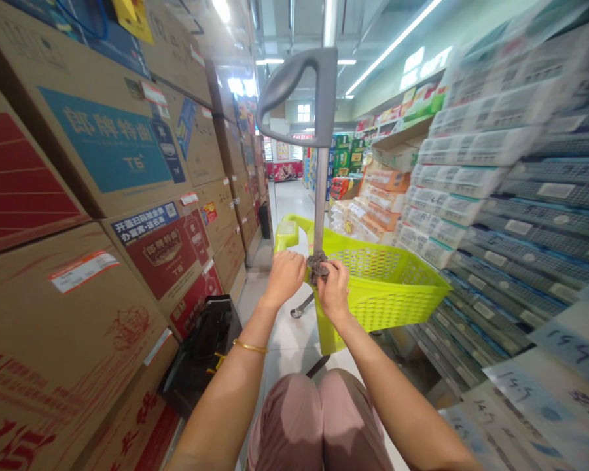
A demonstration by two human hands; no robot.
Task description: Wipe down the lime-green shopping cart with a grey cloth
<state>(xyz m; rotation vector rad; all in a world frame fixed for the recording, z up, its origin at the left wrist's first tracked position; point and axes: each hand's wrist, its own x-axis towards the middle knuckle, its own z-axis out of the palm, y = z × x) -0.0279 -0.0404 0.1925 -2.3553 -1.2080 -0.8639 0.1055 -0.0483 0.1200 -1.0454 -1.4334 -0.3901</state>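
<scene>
A lime-green plastic shopping basket (387,307) sits on a trolley frame in front of my knees. Its upright metal pole (320,190) carries a grey loop handle (330,98) on top. My right hand (334,291) is closed on a crumpled grey-brown cloth (318,267), which is pressed around the lower pole. Just left of the pole, my left hand (285,278) is curled shut close to the cloth and below the green basket grip (287,234). What its fingers grip is hidden behind the hand.
Stacked cardboard cartons (103,144) wall the left side. A black open box (209,340) stands on the floor beside them. Wrapped packs (471,157) are piled high on the right, with handwritten price sheets (564,353) low down. The tiled aisle (294,199) runs ahead.
</scene>
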